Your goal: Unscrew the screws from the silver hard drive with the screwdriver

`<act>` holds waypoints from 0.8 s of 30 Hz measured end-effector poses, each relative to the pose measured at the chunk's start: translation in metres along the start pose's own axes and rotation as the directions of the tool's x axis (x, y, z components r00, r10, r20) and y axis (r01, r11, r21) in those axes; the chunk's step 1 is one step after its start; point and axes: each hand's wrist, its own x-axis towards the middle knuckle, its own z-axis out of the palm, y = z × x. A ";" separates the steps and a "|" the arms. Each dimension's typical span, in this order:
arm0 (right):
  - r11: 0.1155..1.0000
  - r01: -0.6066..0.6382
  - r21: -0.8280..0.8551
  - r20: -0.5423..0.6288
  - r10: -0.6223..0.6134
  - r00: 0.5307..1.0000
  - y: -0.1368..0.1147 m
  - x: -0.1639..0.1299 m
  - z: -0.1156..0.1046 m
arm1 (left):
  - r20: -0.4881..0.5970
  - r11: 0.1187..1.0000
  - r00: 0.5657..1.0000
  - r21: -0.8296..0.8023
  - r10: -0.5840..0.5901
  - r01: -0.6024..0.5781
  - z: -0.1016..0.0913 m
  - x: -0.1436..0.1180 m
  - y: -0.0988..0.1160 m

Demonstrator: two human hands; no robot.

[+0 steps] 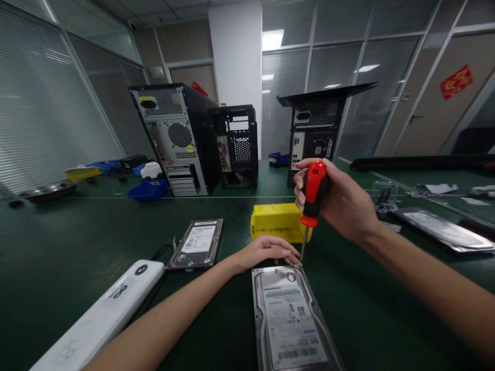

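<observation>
Hard drive (292,317) is steadied at its far edge by flat, open left hand (266,251); red-handled screwdriver (312,198), gripped upright in right hand (340,203), is set at far-right corner screw, apparently mid-unscrewing; steady downward pressure is likely needed.

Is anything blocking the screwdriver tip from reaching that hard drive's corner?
Nothing visible. The screwdriver in the right hand points down at the hard drive far corner; the left hand rests beside it.
</observation>
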 end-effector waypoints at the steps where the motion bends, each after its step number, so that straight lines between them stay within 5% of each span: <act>1: 1.000 -0.006 -0.004 -0.005 0.006 1.000 0.000 0.000 0.000 | 0.003 1.000 1.000 0.001 0.003 -0.003 0.000 0.000 0.001; 11: 0.999 0.027 -0.037 -0.043 -0.028 0.999 0.000 0.001 -0.001 | -0.143 0.997 0.987 0.021 0.074 -0.072 0.000 0.000 -0.005; 16: 0.999 0.042 -0.030 -0.018 -0.043 0.999 -0.001 0.001 -0.001 | -0.087 0.998 0.994 0.043 0.059 -0.056 0.006 -0.006 0.008; 19: 1.000 0.004 -0.010 0.002 -0.004 1.000 -0.003 0.000 0.001 | -0.089 0.946 0.988 0.311 0.129 -0.095 0.016 -0.017 0.025; 22: 1.000 -0.003 0.015 0.028 0.003 1.000 -0.004 -0.001 0.002 | -0.138 0.781 0.974 0.622 0.179 -0.055 0.031 -0.037 0.038; 24: 1.000 0.017 0.016 0.028 -0.018 0.999 -0.004 -0.002 0.003 | -0.292 0.741 0.936 0.670 0.199 0.051 0.041 -0.055 0.037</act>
